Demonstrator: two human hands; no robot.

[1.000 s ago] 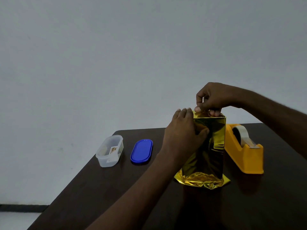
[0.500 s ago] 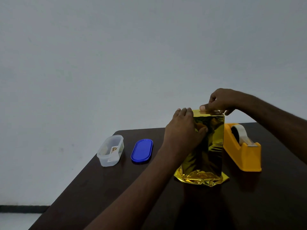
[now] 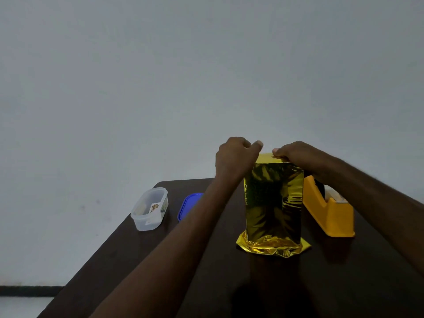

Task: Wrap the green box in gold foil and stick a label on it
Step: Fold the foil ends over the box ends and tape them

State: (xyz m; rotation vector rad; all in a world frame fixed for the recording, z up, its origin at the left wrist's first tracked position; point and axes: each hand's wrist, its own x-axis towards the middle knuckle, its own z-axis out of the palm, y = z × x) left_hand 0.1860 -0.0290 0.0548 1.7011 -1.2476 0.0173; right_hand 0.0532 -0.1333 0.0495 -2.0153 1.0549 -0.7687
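Note:
The box stands upright on the dark table (image 3: 128, 253), fully covered in gold foil (image 3: 274, 203); none of its green shows. Loose foil crumples out around its base. My left hand (image 3: 234, 158) is at the box's upper left corner with the fingers curled over the top edge and the thumb raised. My right hand (image 3: 292, 153) pinches the foil on the top right edge. A clear plastic tub (image 3: 150, 208) at the left holds small picture labels.
A blue oval lid (image 3: 187, 206) lies beside the tub, partly behind my left forearm. An orange tape dispenser (image 3: 329, 213) stands just right of the box, partly behind my right arm. A plain pale wall rises behind the table.
My left hand slid up from the box's front face to its top left corner. My right hand shifted along the top edge and lowered onto it. The view moved closer.

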